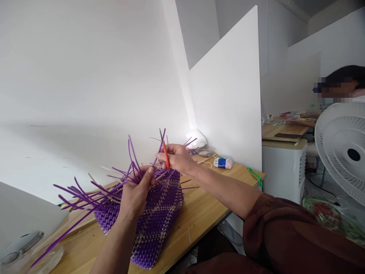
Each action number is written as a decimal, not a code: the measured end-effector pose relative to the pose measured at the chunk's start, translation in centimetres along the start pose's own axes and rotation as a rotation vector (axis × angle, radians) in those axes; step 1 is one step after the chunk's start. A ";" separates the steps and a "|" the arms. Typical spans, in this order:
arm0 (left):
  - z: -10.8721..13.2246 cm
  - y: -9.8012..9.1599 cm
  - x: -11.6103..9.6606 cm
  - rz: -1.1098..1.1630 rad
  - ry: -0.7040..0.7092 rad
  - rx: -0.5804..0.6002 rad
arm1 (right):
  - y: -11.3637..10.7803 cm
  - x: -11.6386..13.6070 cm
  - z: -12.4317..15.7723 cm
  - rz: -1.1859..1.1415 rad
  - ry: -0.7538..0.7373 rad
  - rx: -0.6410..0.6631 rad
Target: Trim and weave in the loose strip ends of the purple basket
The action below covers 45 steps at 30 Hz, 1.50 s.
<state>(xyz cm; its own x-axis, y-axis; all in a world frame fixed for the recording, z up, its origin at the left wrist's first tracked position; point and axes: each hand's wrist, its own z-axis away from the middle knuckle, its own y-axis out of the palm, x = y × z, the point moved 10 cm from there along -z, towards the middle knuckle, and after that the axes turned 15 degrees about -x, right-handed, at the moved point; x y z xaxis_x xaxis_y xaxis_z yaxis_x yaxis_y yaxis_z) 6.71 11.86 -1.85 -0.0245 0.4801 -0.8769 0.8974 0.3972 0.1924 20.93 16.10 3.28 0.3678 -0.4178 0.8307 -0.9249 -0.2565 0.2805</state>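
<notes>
A purple woven basket (159, 213) with beige lines in its weave lies tilted on the table, loose purple strips (76, 194) fanning out from its upper edge. My left hand (137, 190) is closed at that edge, thumb and fingers pinching a purple strip (156, 159) that rises toward the other hand. Just above and to the right, my right hand (178, 156) grips orange-handled scissors (165, 154), dark tip upward. The strip passes beside the scissors; whether the blades touch it I cannot tell.
On the wooden table (196, 213) lie a yarn ball with a blue label (224, 163), a green cord (254, 176) and scraps. A white partition (228, 95) stands behind. To the right are a white fan (342, 140) and another person (342, 85) at a second table.
</notes>
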 end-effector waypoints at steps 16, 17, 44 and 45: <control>0.5 0.0 -0.7 0.047 0.021 -0.056 | 0.5 -5.8 4.5 0.203 0.003 0.095; 0.6 0.1 -0.8 0.045 0.025 -0.047 | 0.7 -5.8 4.6 0.207 0.013 0.092; -0.1 -0.7 0.5 0.073 -0.078 -0.048 | -1.9 -2.1 3.8 0.142 -0.120 0.121; -0.3 -0.8 0.6 0.081 -0.096 -0.049 | -2.3 -1.7 3.9 0.230 -0.117 0.209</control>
<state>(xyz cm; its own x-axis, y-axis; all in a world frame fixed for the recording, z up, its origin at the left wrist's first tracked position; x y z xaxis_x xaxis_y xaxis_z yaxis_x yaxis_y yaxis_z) 5.85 12.07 -2.43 0.0920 0.4363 -0.8951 0.8720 0.3988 0.2839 22.82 14.01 -0.66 0.1717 -0.5796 0.7966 -0.9497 -0.3123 -0.0225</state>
